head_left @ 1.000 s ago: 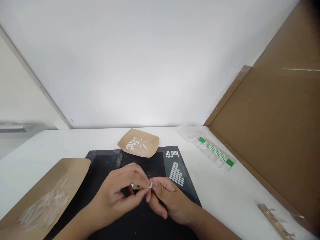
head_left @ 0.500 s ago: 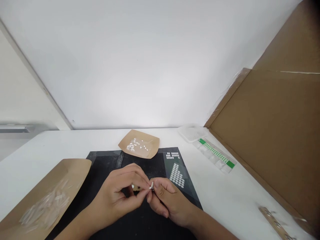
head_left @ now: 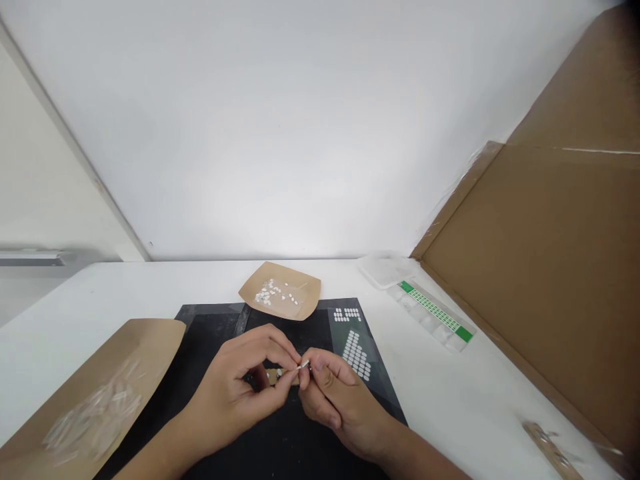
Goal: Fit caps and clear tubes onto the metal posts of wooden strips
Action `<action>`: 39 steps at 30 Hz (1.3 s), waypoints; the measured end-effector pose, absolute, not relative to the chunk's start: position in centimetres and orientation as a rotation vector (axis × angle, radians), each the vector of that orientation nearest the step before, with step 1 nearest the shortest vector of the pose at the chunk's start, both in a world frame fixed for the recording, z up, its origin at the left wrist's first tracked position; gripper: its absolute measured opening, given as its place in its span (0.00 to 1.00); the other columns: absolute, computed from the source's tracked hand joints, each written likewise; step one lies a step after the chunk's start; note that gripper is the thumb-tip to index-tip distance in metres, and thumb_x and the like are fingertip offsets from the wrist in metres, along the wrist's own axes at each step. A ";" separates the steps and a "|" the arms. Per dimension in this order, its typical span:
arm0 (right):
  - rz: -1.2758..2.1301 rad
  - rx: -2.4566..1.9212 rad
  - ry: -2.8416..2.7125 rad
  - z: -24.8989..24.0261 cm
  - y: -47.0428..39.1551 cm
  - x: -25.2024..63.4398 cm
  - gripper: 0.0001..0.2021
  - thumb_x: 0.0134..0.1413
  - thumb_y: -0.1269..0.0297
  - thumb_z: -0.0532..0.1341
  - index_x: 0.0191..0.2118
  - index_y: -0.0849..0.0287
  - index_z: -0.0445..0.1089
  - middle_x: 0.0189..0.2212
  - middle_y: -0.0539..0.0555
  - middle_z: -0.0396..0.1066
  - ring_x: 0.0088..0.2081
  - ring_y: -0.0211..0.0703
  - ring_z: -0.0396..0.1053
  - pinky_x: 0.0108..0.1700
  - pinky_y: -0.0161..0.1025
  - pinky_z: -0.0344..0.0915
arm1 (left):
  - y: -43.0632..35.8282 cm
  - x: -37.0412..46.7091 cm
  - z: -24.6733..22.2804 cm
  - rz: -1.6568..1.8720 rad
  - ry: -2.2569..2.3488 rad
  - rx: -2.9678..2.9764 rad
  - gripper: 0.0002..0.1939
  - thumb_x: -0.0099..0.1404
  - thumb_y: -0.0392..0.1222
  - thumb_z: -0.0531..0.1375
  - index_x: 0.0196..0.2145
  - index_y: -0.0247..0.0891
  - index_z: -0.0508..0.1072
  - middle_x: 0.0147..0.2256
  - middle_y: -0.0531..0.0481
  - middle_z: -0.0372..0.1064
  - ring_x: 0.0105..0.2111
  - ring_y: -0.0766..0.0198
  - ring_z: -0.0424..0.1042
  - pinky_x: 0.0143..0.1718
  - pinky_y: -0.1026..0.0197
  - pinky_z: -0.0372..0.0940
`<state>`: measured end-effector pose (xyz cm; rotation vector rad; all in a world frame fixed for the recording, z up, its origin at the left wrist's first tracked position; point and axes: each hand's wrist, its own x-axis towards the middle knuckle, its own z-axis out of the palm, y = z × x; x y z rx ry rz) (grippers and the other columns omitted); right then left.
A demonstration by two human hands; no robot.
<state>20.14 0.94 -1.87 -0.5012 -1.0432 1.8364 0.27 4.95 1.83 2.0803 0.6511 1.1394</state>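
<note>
My left hand [head_left: 250, 380] is closed, thumb and forefinger pinched on a tiny white piece [head_left: 300, 367]. Against it, my right hand [head_left: 343, 400] grips a small shiny metal piece [head_left: 306, 364] between thumb and forefinger. Behind my left fingers shows part of a narrow brown card strip [head_left: 273, 377] with small pale and dark bits on it; its right end runs toward my right hand, and whether I hold it is hidden. Both hands hover over a black mat [head_left: 280, 440], fingertips almost touching.
At left, a brown paper tray [head_left: 155, 333] bears clear plastic pieces. A smaller tray [head_left: 310, 293] behind has white bits. White oval stickers [head_left: 357, 353] lie on the mat. Right are a clear case [head_left: 440, 313] with green label, a card strip with metal parts [head_left: 550, 450] and cardboard [head_left: 560, 267].
My fingertips have shifted slightly upward, and the small metal piece has tilted over toward the right. More of the brown card strip now shows behind my left fingers.
</note>
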 end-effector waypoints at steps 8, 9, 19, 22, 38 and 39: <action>1.787 -0.582 -0.930 -1.3 0.8 20.0 0.19 0.70 0.48 0.64 0.37 0.60 0.70 0.17 0.40 0.51 0.21 0.32 0.42 0.28 0.36 0.42 | 5.0 0.4 1.4 1.124 0.752 2.069 0.05 0.68 0.31 0.63 0.37 0.39 0.78 0.39 0.47 0.77 0.31 0.67 0.77 0.24 0.72 0.69; 1.767 -0.616 -0.916 -1.3 0.9 20.0 0.19 0.69 0.47 0.65 0.36 0.60 0.71 0.18 0.41 0.52 0.22 0.32 0.43 0.28 0.36 0.42 | 5.1 0.4 1.3 1.118 0.798 2.074 0.05 0.68 0.32 0.62 0.37 0.39 0.77 0.39 0.47 0.77 0.33 0.66 0.77 0.23 0.72 0.68; 1.565 -0.815 -0.723 -0.8 1.8 20.6 0.19 0.56 0.47 0.75 0.38 0.60 0.76 0.26 0.46 0.61 0.26 0.31 0.51 0.28 0.33 0.45 | 8.9 -0.5 1.0 0.957 1.459 2.062 0.07 0.68 0.43 0.61 0.37 0.40 0.79 0.35 0.51 0.78 0.31 0.63 0.77 0.27 0.66 0.69; 1.563 -0.855 -0.680 -0.5 1.6 20.7 0.20 0.53 0.48 0.76 0.39 0.60 0.77 0.27 0.47 0.63 0.27 0.31 0.54 0.29 0.32 0.48 | 11.6 -0.6 2.2 0.841 1.515 2.097 0.08 0.66 0.44 0.62 0.36 0.40 0.81 0.32 0.52 0.79 0.29 0.62 0.77 0.30 0.64 0.69; 1.572 -0.866 -0.751 -0.3 1.6 20.7 0.21 0.52 0.46 0.76 0.39 0.60 0.78 0.26 0.48 0.66 0.25 0.31 0.55 0.27 0.33 0.43 | 20.4 0.3 3.6 0.149 1.678 2.244 0.16 0.75 0.46 0.63 0.57 0.37 0.74 0.55 0.42 0.73 0.50 0.53 0.76 0.51 0.47 0.75; 1.574 -0.865 -0.755 -0.3 1.6 20.7 0.21 0.53 0.46 0.76 0.39 0.60 0.78 0.26 0.48 0.66 0.25 0.31 0.55 0.27 0.33 0.43 | 20.6 0.2 3.5 0.139 1.662 2.246 0.17 0.75 0.46 0.63 0.57 0.37 0.74 0.56 0.42 0.72 0.50 0.53 0.76 0.51 0.47 0.75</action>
